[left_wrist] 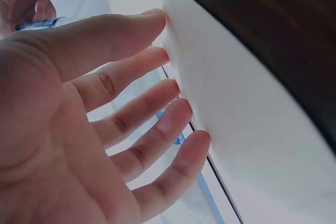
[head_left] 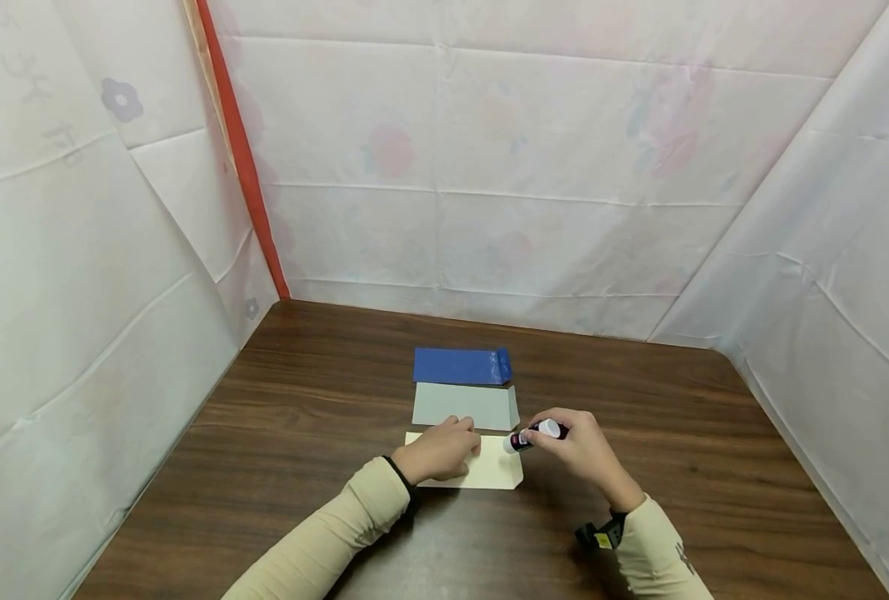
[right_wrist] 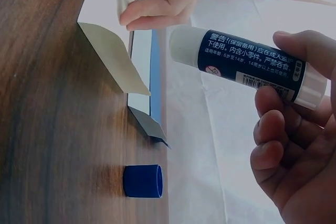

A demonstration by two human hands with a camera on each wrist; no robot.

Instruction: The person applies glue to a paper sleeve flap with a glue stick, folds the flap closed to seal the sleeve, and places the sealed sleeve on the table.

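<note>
Brown wood-grain covers the table (head_left: 302, 417), where the head view shows three paper envelopes in a row: a blue envelope (head_left: 455, 366) farthest off, a grey-green envelope (head_left: 459, 406) in the middle and a cream envelope (head_left: 492, 473) nearest the person. Whitish streaks mark the blue one near its flap, and all three flaps are at the right-hand end. The left hand (head_left: 440, 450) rests on the cream envelope, while the right hand (head_left: 579, 446) holds a glue stick (head_left: 520, 441) over that envelope's right end. Both arms wear cream sleeves (head_left: 339, 529), and pale printed sheets (head_left: 489, 167) hang behind and to the sides. From the left wrist, the left hand's fingers are spread and only slightly bent, with the thumb and fingertips against the pale paper; part of the right hand shows at the upper left. From the right wrist, the right hand pinches the dark-labelled glue stick near its white base between thumb and fingers, and the white tip is clear of the paper. The cream envelope's flap slants away from its body, and a blue cap (right_wrist: 143, 181) stands on the table nearby, opening upward.
</note>
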